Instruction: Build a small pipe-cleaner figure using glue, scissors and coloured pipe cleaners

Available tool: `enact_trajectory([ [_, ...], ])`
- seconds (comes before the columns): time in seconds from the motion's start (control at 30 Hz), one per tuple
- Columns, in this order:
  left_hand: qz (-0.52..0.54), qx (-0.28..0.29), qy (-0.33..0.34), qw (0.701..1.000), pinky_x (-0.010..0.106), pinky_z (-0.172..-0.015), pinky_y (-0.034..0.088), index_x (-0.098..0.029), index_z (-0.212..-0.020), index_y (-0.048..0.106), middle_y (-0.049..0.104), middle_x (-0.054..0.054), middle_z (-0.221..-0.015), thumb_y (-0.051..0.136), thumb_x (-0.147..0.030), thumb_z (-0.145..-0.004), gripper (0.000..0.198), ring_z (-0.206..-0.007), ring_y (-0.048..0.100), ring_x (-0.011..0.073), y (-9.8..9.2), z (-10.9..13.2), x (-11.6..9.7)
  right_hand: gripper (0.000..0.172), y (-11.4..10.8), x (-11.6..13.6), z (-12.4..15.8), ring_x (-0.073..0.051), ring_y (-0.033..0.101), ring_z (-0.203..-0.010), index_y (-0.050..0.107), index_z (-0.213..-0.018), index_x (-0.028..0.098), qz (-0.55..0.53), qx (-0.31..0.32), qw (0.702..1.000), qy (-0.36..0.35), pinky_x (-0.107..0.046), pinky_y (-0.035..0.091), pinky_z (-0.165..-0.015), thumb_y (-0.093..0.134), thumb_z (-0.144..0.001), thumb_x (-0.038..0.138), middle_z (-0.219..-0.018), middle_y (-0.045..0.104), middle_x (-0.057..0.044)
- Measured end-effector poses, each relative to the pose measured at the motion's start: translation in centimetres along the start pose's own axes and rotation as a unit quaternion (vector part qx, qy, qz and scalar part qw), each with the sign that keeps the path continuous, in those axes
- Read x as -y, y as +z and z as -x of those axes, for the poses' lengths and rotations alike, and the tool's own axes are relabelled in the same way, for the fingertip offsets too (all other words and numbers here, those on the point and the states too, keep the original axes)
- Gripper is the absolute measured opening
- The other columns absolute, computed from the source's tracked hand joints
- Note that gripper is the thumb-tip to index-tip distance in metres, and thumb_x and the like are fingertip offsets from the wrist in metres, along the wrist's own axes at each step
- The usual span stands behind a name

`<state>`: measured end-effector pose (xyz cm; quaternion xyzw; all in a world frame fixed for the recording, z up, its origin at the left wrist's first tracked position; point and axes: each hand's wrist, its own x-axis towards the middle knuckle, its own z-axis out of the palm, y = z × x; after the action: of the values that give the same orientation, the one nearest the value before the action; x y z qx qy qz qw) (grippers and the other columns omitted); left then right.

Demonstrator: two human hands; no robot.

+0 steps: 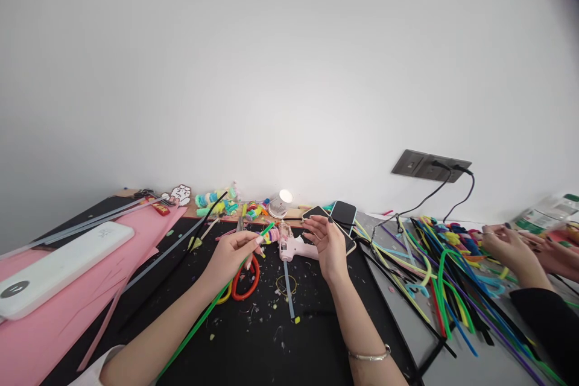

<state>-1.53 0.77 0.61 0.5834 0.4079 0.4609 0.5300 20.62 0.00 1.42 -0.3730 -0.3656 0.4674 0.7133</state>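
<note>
My left hand [237,253] pinches a green pipe cleaner [203,316] between thumb and fingers; its short tip pokes up past them and its long tail trails down along my forearm. My right hand [326,244] is raised with its fingers apart and nothing in them, beside the handle of a pink glue gun [293,247]. A translucent glue stick [288,289] juts from the gun toward me. Scissors [246,280] with red and yellow handles lie partly hidden under my left hand. Phones [344,215] rest behind my right hand.
A small lit lamp [281,204] stands by the wall. Pink sheets [85,289] and a white oblong device [67,265] are at left. Many pipe cleaners [446,289] spread at right, near a co-worker's hands [513,250]. Cords hang from a wall socket [429,167]. Scraps litter the black mat [253,350].
</note>
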Motion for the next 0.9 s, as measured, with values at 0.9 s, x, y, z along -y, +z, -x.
enact_trajectory([
  [0.9, -0.007, 0.006, 0.003, 1.0, 0.023, -0.046, 0.039, -0.015, -0.079, 0.065, 0.064, 0.0, -0.067, 0.063, -0.045, -0.078, 0.03, -0.04, 0.046, 0.0074, -0.17, 0.01, 0.43, 0.042, -0.4, -0.21, -0.32, -0.014, 0.063, -0.061, 0.065, -0.096, 0.015, 0.181, -0.09, 0.978, -0.045, -0.024, 0.045, -0.052, 0.079, -0.057, 0.02, -0.091, 0.071, -0.007],
])
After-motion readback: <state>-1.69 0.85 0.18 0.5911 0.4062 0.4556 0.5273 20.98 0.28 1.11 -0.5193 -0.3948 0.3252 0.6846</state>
